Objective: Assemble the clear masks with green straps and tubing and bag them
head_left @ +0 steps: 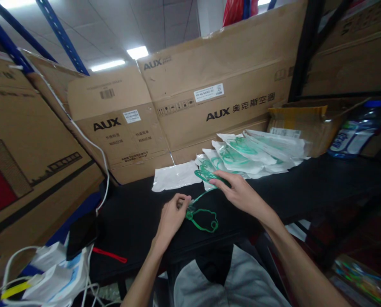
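Note:
My left hand (173, 215) pinches the top of a green-rimmed clear mask (203, 218) that lies on the black table (305, 187). A thin green tube (203, 195) runs from the mask up to a coiled green bundle (208, 172). My right hand (238, 189) is closed on that coil, just in front of a row of overlapping clear packets (257, 153) holding more green tubing. An empty-looking clear bag (174, 175) lies flat to the left of the coil.
Large AUX cardboard boxes (209, 98) wall in the back and left. An open carton (305, 123) and a water bottle (356, 132) stand at the right. White cables, papers, a dark phone (82, 232) and a red strip (109, 255) lie at lower left.

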### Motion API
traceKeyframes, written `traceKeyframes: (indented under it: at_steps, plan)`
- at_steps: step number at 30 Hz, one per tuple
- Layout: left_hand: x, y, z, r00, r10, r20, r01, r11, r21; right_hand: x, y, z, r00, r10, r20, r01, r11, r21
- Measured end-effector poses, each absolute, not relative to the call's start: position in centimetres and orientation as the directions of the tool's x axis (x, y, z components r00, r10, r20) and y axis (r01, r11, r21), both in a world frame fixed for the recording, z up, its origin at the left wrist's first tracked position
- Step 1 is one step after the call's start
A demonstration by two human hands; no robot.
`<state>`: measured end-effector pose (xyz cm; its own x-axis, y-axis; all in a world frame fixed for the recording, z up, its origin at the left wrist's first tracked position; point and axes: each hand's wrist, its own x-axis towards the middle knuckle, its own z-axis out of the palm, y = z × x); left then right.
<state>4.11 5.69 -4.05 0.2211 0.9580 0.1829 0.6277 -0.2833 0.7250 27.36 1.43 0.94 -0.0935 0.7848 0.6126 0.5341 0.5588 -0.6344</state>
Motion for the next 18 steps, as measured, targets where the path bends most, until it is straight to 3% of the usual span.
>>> traceKeyframes:
  at_steps: [4, 7, 14, 18]
  plan:
    - [3.7, 6.3, -4.1, 0.295, 0.93, 0.221, 0.644, -0.364, 0.672, 27.9, 2.3, 2.9, -0.115, 0.768, 0.63, 0.523, 0.586, -0.619]
    - [3.3, 6.9, -4.5, 0.322, 0.921, 0.219, 0.588, -0.376, 0.716, 27.5, 3.4, 5.1, -0.128, 0.729, 0.672, 0.497, 0.634, -0.593]
    - [3.3, 8.0, -0.9, 0.304, 0.935, 0.184, 0.21, -0.254, 0.944, 25.6, 5.9, 9.6, -0.29, 0.65, 0.703, 0.413, 0.747, -0.521]
    - [2.0, 7.9, 1.4, 0.311, 0.95, 0.016, -0.109, 0.018, 0.994, 23.4, 6.6, 10.0, -0.47, 0.567, 0.677, 0.351, 0.823, -0.446]
